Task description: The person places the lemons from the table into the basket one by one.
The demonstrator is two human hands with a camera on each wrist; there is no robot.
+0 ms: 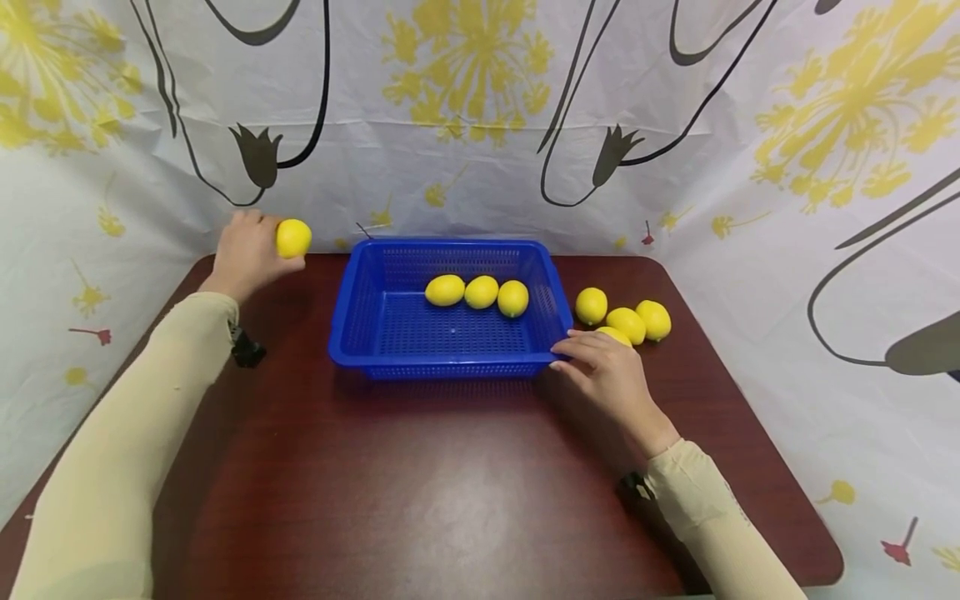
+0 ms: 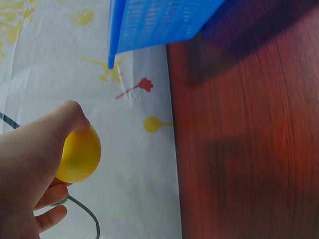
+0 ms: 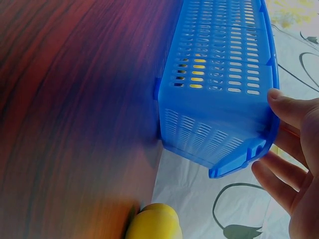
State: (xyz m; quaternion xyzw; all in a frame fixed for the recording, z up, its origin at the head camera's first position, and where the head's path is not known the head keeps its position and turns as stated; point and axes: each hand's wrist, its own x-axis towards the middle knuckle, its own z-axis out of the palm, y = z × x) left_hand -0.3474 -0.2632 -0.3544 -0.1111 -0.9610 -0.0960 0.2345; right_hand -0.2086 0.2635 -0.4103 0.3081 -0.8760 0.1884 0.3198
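Observation:
My left hand (image 1: pixel 247 252) grips a yellow lemon (image 1: pixel 293 238) above the table's far left corner, left of the basket. In the left wrist view the thumb lies over the top of the lemon (image 2: pixel 81 155) and the fingers curl beneath it. A blue perforated plastic basket (image 1: pixel 450 362) stands on the table with three lemons (image 1: pixel 482 292) in a row inside. My right hand (image 1: pixel 609 373) holds the basket's near right corner, the thumb on the outer wall and the fingers over the rim, as the right wrist view shows.
Several more lemons (image 1: pixel 627 325) lie on the table right of the basket, one partly hidden behind my right hand. The dark red wooden table (image 1: pixel 420 492) has rounded corners. A white sheet with flower prints (image 1: pixel 480 192) hangs close around its back and sides.

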